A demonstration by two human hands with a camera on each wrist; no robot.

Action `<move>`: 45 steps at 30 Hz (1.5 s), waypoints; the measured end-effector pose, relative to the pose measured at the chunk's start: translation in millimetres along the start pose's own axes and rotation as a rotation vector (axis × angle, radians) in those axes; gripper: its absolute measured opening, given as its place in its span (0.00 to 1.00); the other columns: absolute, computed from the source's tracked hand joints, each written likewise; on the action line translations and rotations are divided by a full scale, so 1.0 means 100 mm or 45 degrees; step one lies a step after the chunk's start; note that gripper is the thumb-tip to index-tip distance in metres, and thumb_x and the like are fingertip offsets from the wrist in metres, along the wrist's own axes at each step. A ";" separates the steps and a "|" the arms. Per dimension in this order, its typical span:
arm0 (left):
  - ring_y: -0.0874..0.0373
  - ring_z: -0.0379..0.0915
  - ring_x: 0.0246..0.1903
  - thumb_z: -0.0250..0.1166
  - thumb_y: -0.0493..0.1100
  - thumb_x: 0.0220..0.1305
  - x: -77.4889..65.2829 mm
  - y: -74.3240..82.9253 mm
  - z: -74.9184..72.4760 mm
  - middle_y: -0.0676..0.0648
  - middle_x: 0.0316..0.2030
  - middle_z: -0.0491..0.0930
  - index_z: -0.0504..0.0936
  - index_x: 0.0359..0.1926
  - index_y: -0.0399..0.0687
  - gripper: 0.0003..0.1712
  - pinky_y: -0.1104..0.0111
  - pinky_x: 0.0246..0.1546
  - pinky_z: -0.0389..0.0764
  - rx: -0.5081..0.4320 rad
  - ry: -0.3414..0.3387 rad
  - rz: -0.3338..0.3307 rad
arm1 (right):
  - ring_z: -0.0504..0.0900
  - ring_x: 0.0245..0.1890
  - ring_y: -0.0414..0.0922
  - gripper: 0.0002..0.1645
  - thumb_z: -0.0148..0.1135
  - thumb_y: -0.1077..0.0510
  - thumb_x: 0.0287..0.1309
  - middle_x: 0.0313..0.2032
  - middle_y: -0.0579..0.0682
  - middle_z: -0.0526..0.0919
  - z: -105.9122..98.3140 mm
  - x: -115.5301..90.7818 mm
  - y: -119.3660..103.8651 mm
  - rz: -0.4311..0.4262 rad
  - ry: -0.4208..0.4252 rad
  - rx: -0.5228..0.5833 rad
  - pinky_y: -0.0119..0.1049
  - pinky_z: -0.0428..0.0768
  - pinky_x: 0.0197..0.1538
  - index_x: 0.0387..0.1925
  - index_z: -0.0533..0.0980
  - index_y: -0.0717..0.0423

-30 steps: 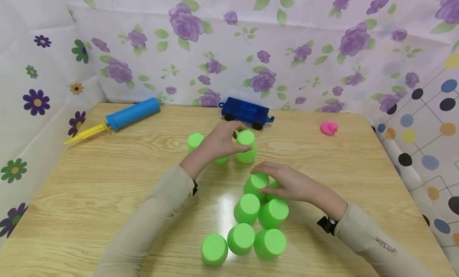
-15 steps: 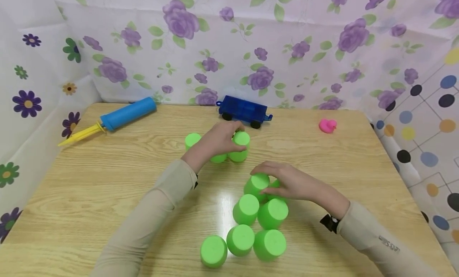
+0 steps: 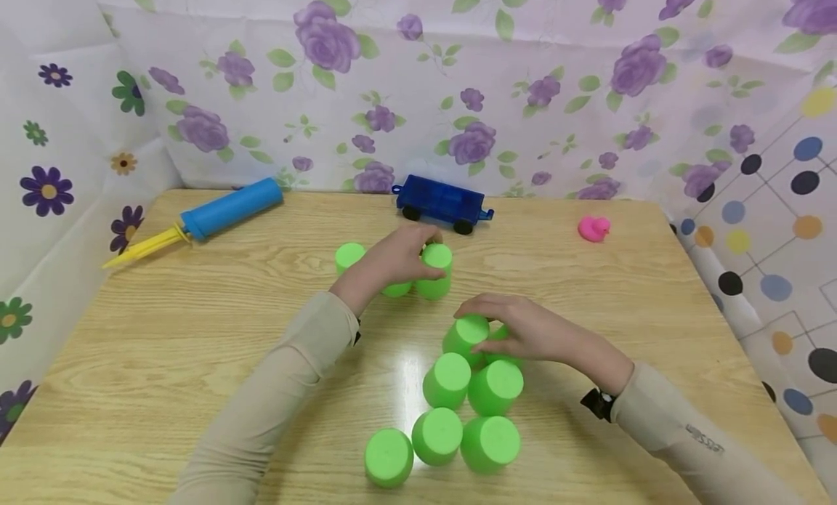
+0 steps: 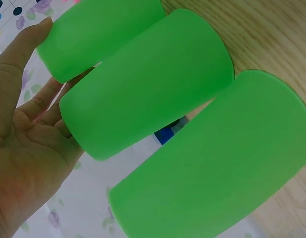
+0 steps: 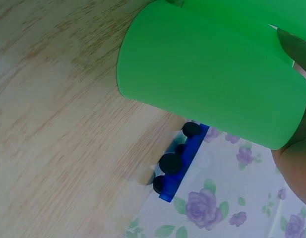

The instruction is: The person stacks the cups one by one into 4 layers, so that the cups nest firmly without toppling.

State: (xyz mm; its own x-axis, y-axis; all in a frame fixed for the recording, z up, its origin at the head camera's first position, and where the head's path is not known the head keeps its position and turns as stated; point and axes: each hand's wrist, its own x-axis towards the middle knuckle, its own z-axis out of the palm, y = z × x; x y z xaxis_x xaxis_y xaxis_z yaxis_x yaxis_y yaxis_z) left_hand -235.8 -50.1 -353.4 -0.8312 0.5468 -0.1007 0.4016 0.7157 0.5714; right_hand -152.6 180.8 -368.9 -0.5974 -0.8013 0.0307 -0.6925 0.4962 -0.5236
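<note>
Several bright green cups stand upside down on the wooden table. In the head view my left hand (image 3: 400, 258) grips the right-hand cup (image 3: 434, 278) of a short row at the back, thumb in front and fingers behind. The forearm and hand partly cover the other two cups of that row, including the left one (image 3: 349, 256); the left wrist view shows the middle cup (image 4: 148, 84) close beside the held one. My right hand (image 3: 532, 330) holds a cup (image 3: 466, 336) at the far end of a nearer group. Another cup (image 5: 207, 74) stands beside it, mostly hidden by that hand in the head view.
Nearer me stand more green cups, with one single cup (image 3: 389, 458) at the front left. Along the back lie a blue and yellow hand pump (image 3: 229, 208), a blue toy wagon (image 3: 441, 201) and a pink toy duck (image 3: 593, 229). Patterned cloth (image 3: 261, 76) borders the table.
My left hand has brought its cup leftward, closing the gap to the middle cup of the back row. The right hand keeps its hold in place. The head view has shifted slightly.
</note>
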 end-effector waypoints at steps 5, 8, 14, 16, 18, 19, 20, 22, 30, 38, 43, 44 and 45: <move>0.57 0.72 0.45 0.70 0.48 0.54 -0.01 0.00 -0.02 0.46 0.49 0.76 0.73 0.53 0.42 0.29 0.66 0.48 0.76 0.001 -0.005 -0.011 | 0.73 0.57 0.44 0.28 0.67 0.53 0.53 0.56 0.46 0.75 0.00 0.00 -0.01 0.004 0.001 -0.002 0.40 0.74 0.58 0.56 0.72 0.52; 0.56 0.72 0.46 0.70 0.49 0.53 -0.01 -0.01 -0.01 0.46 0.50 0.76 0.73 0.53 0.42 0.29 0.66 0.49 0.75 -0.007 -0.005 -0.009 | 0.73 0.57 0.44 0.28 0.67 0.53 0.54 0.56 0.46 0.75 0.00 -0.01 -0.01 0.006 0.005 0.003 0.40 0.74 0.58 0.56 0.72 0.52; 0.52 0.67 0.56 0.70 0.53 0.52 -0.03 -0.02 0.00 0.45 0.57 0.72 0.69 0.59 0.45 0.36 0.60 0.57 0.70 0.062 0.026 0.001 | 0.74 0.57 0.43 0.29 0.66 0.51 0.54 0.56 0.46 0.75 0.01 -0.01 -0.03 0.038 0.005 -0.046 0.39 0.75 0.57 0.57 0.72 0.50; 0.50 0.63 0.60 0.70 0.56 0.52 -0.07 -0.02 -0.01 0.46 0.60 0.68 0.67 0.62 0.47 0.40 0.58 0.61 0.66 0.120 0.059 0.022 | 0.74 0.57 0.42 0.29 0.66 0.50 0.54 0.56 0.45 0.75 0.01 0.00 -0.04 0.058 -0.006 -0.062 0.38 0.75 0.57 0.58 0.72 0.50; 0.49 0.59 0.62 0.69 0.59 0.52 -0.14 0.00 -0.02 0.46 0.61 0.65 0.65 0.63 0.49 0.42 0.56 0.64 0.61 0.162 0.103 0.056 | 0.74 0.56 0.43 0.28 0.66 0.51 0.55 0.56 0.46 0.75 0.00 0.02 -0.05 0.049 -0.019 -0.063 0.38 0.75 0.56 0.57 0.72 0.51; 0.49 0.59 0.62 0.68 0.59 0.52 -0.18 0.01 -0.03 0.47 0.61 0.65 0.65 0.63 0.49 0.41 0.56 0.64 0.61 0.171 0.129 0.080 | 0.74 0.56 0.43 0.28 0.66 0.51 0.55 0.56 0.47 0.75 0.00 0.02 -0.05 0.040 -0.024 -0.057 0.38 0.75 0.56 0.57 0.72 0.52; 0.50 0.59 0.62 0.68 0.59 0.53 -0.23 0.03 -0.04 0.47 0.60 0.65 0.65 0.63 0.49 0.40 0.56 0.64 0.60 0.173 0.160 0.105 | 0.74 0.56 0.43 0.28 0.66 0.51 0.55 0.55 0.46 0.76 -0.01 0.02 -0.04 0.032 -0.024 -0.054 0.38 0.75 0.56 0.57 0.72 0.52; 0.50 0.60 0.61 0.67 0.57 0.55 -0.35 0.07 -0.04 0.47 0.59 0.66 0.67 0.62 0.49 0.37 0.56 0.64 0.61 0.150 0.218 0.156 | 0.75 0.55 0.43 0.28 0.67 0.53 0.54 0.54 0.47 0.76 -0.03 0.02 -0.02 0.004 0.002 -0.030 0.38 0.76 0.56 0.56 0.73 0.54; 0.52 0.61 0.62 0.67 0.55 0.56 -1.15 0.18 0.12 0.48 0.62 0.65 0.70 0.59 0.50 0.32 0.56 0.62 0.65 -0.015 0.248 0.290 | 0.76 0.53 0.45 0.29 0.71 0.54 0.49 0.52 0.47 0.79 -0.18 -0.01 0.14 -0.089 0.307 -0.014 0.42 0.77 0.54 0.54 0.74 0.54; 0.62 0.67 0.57 0.66 0.55 0.56 -1.89 0.21 0.45 0.59 0.55 0.71 0.70 0.58 0.58 0.29 0.62 0.58 0.71 -0.218 0.180 0.334 | 0.79 0.45 0.42 0.30 0.72 0.58 0.46 0.50 0.48 0.80 -0.24 0.01 0.46 -0.033 0.454 -0.033 0.38 0.80 0.44 0.54 0.75 0.54; 0.65 0.69 0.53 0.64 0.58 0.57 -2.14 0.19 0.57 0.63 0.54 0.70 0.69 0.56 0.66 0.26 0.67 0.54 0.74 -0.348 0.039 0.328 | 0.79 0.47 0.47 0.30 0.71 0.57 0.48 0.50 0.52 0.80 -0.24 0.05 0.62 0.062 0.441 0.000 0.45 0.80 0.49 0.55 0.74 0.57; 0.64 0.68 0.53 0.65 0.58 0.56 -2.16 0.18 0.59 0.62 0.55 0.69 0.69 0.56 0.66 0.27 0.67 0.54 0.74 -0.349 0.036 0.347 | 0.79 0.48 0.48 0.30 0.71 0.56 0.49 0.50 0.53 0.79 -0.24 0.07 0.65 0.082 0.441 0.008 0.46 0.79 0.49 0.55 0.74 0.57; 0.63 0.68 0.53 0.65 0.58 0.55 -2.17 0.16 0.60 0.60 0.55 0.69 0.70 0.56 0.64 0.27 0.67 0.53 0.74 -0.338 0.052 0.387 | 0.79 0.49 0.49 0.30 0.71 0.56 0.49 0.51 0.54 0.79 -0.25 0.08 0.67 0.101 0.443 0.013 0.47 0.79 0.50 0.55 0.74 0.57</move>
State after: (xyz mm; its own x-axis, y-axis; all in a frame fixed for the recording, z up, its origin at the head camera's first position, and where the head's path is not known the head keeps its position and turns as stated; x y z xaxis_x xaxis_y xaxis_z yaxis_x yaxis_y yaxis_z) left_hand -26.0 -131.0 -371.4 -0.7065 0.6948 0.1347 0.5229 0.3842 0.7609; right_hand -214.0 215.9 -382.6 -0.7522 -0.5980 0.2766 -0.6355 0.5476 -0.5443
